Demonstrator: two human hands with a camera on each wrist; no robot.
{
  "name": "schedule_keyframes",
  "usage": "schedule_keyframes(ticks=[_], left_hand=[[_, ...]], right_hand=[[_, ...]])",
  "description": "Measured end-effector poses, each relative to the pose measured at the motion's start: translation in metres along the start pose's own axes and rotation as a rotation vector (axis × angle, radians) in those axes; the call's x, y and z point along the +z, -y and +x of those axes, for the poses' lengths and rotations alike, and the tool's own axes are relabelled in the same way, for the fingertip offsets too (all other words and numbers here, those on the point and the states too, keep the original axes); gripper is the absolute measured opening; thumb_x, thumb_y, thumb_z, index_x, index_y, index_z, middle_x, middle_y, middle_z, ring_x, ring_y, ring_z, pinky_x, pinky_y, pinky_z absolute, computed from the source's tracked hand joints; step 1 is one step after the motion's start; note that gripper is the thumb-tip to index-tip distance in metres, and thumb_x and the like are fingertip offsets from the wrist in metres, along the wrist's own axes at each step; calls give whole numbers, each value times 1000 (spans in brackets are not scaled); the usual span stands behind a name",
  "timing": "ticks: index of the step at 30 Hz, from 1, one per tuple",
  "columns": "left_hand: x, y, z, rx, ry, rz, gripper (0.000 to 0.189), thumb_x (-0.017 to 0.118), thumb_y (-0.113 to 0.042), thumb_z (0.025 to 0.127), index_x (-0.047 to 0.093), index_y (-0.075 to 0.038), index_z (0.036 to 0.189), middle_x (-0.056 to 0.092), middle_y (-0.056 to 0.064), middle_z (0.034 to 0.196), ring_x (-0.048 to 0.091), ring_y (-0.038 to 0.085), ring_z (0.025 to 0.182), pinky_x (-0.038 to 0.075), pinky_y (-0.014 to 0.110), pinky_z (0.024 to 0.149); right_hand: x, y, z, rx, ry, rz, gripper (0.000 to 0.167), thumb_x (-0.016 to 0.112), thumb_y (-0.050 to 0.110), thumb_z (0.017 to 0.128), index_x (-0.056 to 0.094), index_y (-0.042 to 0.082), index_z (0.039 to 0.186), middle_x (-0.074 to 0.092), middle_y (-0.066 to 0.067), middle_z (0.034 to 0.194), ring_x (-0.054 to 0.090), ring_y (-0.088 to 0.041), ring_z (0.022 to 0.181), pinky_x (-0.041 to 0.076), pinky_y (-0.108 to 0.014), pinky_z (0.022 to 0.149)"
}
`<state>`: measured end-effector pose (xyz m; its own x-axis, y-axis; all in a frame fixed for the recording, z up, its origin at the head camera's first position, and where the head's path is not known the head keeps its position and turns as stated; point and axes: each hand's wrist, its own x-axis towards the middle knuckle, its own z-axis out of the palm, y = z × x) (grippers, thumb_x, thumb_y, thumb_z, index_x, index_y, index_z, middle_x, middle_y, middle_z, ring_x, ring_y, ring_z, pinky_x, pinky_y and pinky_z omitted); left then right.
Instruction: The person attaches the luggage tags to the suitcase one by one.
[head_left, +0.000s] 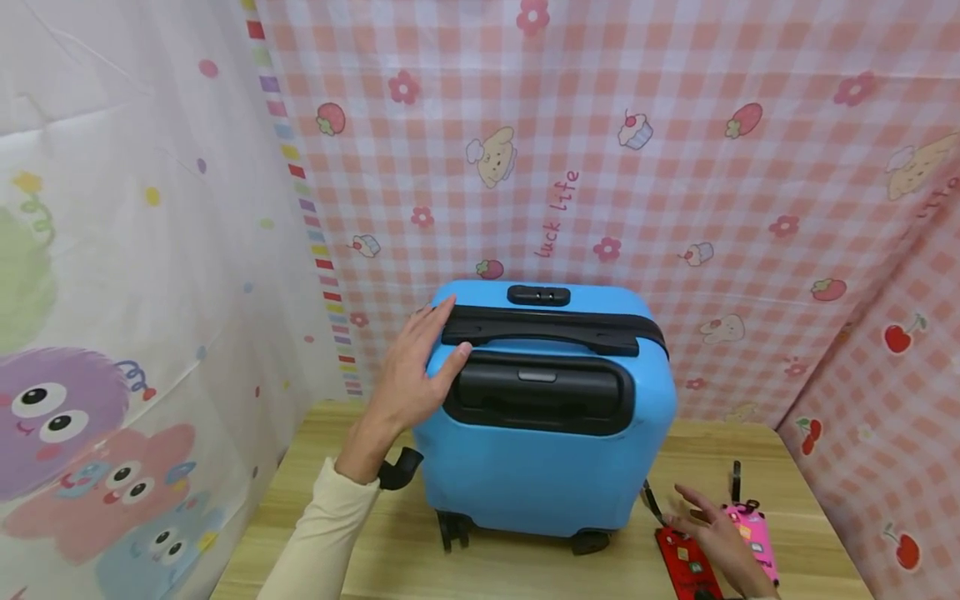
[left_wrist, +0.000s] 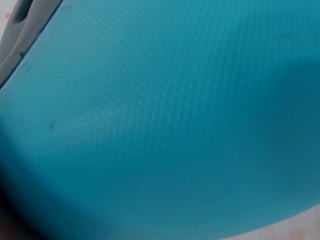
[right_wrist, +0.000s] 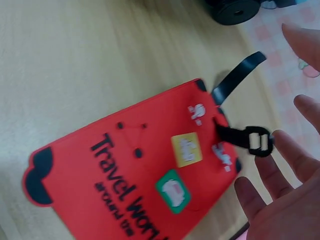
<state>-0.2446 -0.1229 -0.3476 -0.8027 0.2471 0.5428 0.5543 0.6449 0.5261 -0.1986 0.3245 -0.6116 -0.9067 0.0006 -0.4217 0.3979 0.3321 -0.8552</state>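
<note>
A light blue suitcase (head_left: 525, 475) stands upright on the wooden table, with black wheels, a black top handle (head_left: 543, 333) and a black recessed panel on its front. My left hand (head_left: 412, 367) rests with straight fingers on its upper left corner, the thumb over the edge of the panel. The left wrist view is filled by the blue shell (left_wrist: 160, 120). My right hand (head_left: 716, 537) hovers with spread fingers over a red luggage tag (right_wrist: 135, 160) printed "Travel around the world". Its fingertips are near the tag's black strap buckle (right_wrist: 260, 141), holding nothing.
A pink luggage tag (head_left: 759, 542) with a black strap lies right of the red one. A pink checked cloth (head_left: 450, 167) hangs behind the suitcase, and a white cartoon cloth (head_left: 187, 292) hangs at the left. Bare wood table (head_left: 330, 467) shows left of the suitcase.
</note>
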Motion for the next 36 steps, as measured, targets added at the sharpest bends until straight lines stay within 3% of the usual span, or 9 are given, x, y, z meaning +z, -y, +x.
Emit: schedule_keyframes(ticks=[4, 10, 20, 25, 30, 36], left_hand=[[1, 0, 0, -25, 8, -14, 65, 54, -40, 100, 31, -20, 157, 36, 3, 159, 27, 32, 147, 24, 59, 116], [2, -1, -1, -42, 1, -32, 64, 55, -39, 99, 32, -20, 156, 35, 4, 159, 26, 32, 148, 22, 60, 117], [4, 1, -2, -31, -16, -42, 61, 54, -37, 100, 35, -18, 155, 35, 3, 159, 26, 30, 148, 20, 59, 118], [4, 2, -1, -14, -24, -23, 60, 53, -36, 100, 37, -18, 154, 38, 3, 158, 27, 30, 148, 20, 56, 119], [5, 1, -2, -9, -30, -28, 58, 53, -36, 100, 39, -18, 153, 40, 5, 156, 29, 30, 147, 22, 54, 119], [5, 1, -3, -10, -34, -37, 57, 53, -35, 100, 41, -16, 152, 40, 10, 156, 29, 31, 147, 22, 56, 118]], right_hand=[[0, -6, -1, -23, 40, -15, 83, 64, 39, 96, 19, 2, 156, 14, -36, 154, 18, -61, 136, 35, -65, 105], [0, -20, -1, -4, 48, 29, 83, 67, 38, 93, 25, 1, 154, 25, -35, 152, 30, -55, 135, 41, -56, 105], [4, -36, 1, 29, -76, 27, 83, 74, 39, 88, 35, 3, 152, 37, -28, 151, 48, -43, 129, 50, -40, 87], [5, -41, 1, 44, -112, 83, 76, 75, 33, 88, 41, 2, 149, 43, -27, 147, 64, -27, 109, 53, -37, 75], [5, -43, 2, 48, -145, 32, 78, 73, 45, 88, 45, 3, 147, 44, -28, 146, 62, -28, 108, 54, -36, 76], [5, -45, 2, 54, -183, 3, 75, 69, 50, 89, 48, 7, 146, 42, -26, 148, 51, -39, 123, 49, -31, 76]])
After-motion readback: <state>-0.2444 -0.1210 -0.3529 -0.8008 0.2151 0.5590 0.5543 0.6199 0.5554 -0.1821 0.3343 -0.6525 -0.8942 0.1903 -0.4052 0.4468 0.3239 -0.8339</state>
